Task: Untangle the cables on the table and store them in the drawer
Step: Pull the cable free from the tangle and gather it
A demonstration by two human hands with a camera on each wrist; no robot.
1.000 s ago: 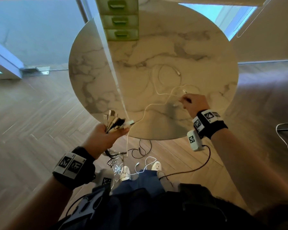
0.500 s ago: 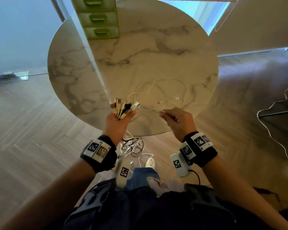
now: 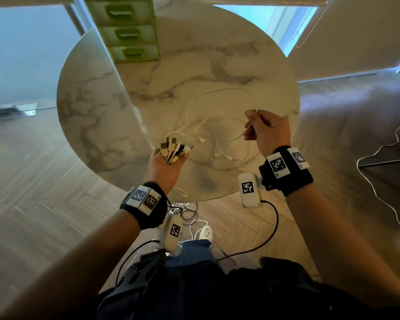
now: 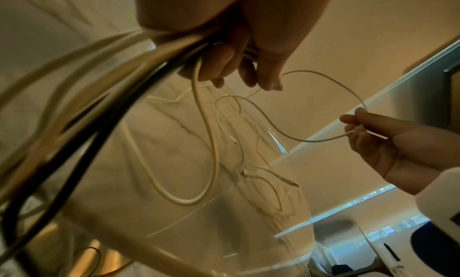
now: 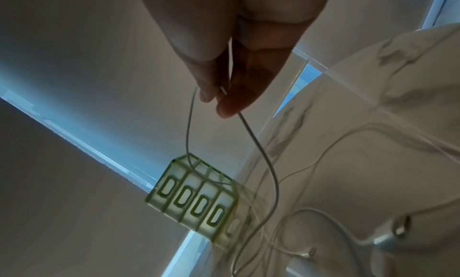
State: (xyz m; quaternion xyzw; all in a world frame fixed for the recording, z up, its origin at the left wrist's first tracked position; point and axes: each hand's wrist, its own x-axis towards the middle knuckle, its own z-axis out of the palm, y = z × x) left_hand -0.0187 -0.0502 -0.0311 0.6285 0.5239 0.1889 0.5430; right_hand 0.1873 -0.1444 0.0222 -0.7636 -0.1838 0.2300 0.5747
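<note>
My left hand [image 3: 165,166] grips a bundle of cable plugs [image 3: 172,150] fanned above the round marble table's [image 3: 97,116] near edge; the cables [image 4: 74,96] trail down from the fist toward the floor. My right hand [image 3: 267,132] pinches a thin white cable [image 3: 229,90] lifted above the table at the right; thumb and forefinger [image 5: 208,90] hold it in the right wrist view. More loose white cables [image 3: 222,155] with small plugs lie tangled on the table between my hands. The green drawer unit [image 3: 129,35] stands at the far edge, its drawers closed.
Black and white cables [image 3: 185,211] hang and pile on the wooden floor under the table's near edge by my feet. Another white cord [image 3: 379,192] with a plug runs across the floor at the right. A window lies beyond the table.
My right hand has risen and moved right and away, lifting the thin white cable off the table. My left hand stays at the near edge with the plug bundle.
</note>
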